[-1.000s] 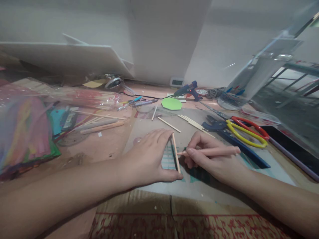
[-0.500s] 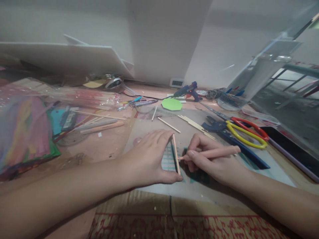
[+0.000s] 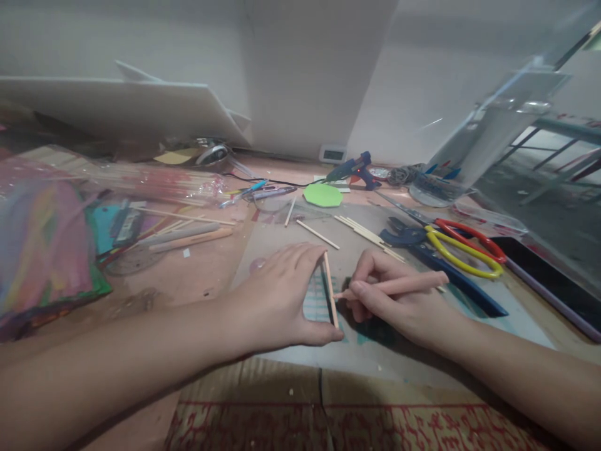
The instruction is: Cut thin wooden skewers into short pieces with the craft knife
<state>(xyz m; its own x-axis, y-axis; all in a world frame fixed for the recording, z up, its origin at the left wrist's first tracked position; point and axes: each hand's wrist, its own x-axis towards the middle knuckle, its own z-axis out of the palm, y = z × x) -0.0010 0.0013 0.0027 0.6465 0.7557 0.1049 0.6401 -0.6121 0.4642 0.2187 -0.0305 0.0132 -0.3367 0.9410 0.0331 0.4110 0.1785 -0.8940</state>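
Observation:
Between the thumb and fingers of my left hand [image 3: 277, 300], a short wooden stick [image 3: 329, 282] is held by its two ends, just over a clear sheet with teal markings beneath. My right hand [image 3: 394, 294] is closed in a writing grip around a pinkish pen [image 3: 416, 284]. The pen's tip meets the lower half of the stick, or lies very near it. Beyond my hands lie a single stick [image 3: 318, 234] and a small bunch of sticks [image 3: 361, 229].
To the right lie scissors with red and yellow handles [image 3: 469, 266], dark blue cutters [image 3: 451, 275] and a phone [image 3: 549, 282]. A glue gun [image 3: 352, 169] and a green octagon [image 3: 323, 195] are farther back. Colourful plastic packets [image 3: 51, 238] and more pens [image 3: 192, 240] occupy the left.
Both hands keep the same grips on the stick and the pen. The pen tip has shifted slightly left and up, along with a small shift of the camera view.

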